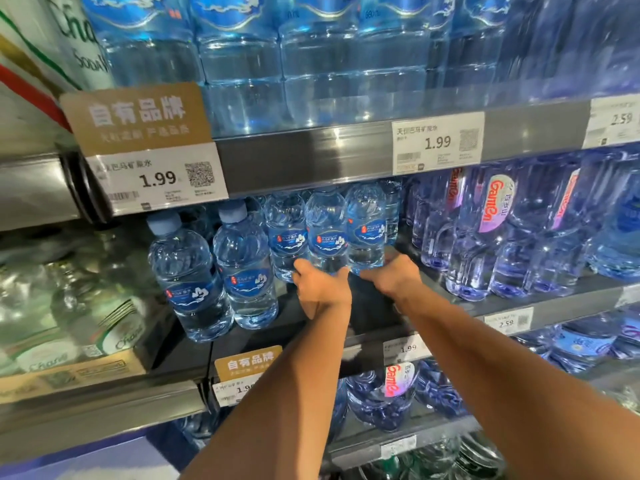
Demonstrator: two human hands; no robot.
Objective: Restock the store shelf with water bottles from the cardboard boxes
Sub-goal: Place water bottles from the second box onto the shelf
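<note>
I am looking at a store shelf (311, 157) that fills the view, several tiers deep, with grey rails along each front edge. The top tier carries the biggest stock, a row of large clear blue jugs (346, 64) packed side by side. On the middle tier, to the right, stand tall purple-tinted Ganten bottles (491, 230), touching one another. Left of the shelf, a cardboard tray (69, 372) holds clear bottles with green and white labels. Both forearms reach in from below towards the dark middle deck (374, 306). There the small water bottles stand upright: two blue-capped front bottles (187, 275) near the edge at the left, and further back a row of three with their tops hidden under the rail above. I have the left hand (322, 289) clasped around the base of the middle bottle (325, 237), thumb against its left side. The right hand (394, 277) grips the base of the right-hand bottle (365, 226), its fingers hidden behind it. The two held bottles touch each other. A white price tag (438, 143) reading 1.99 sits on the rail above them.
</note>
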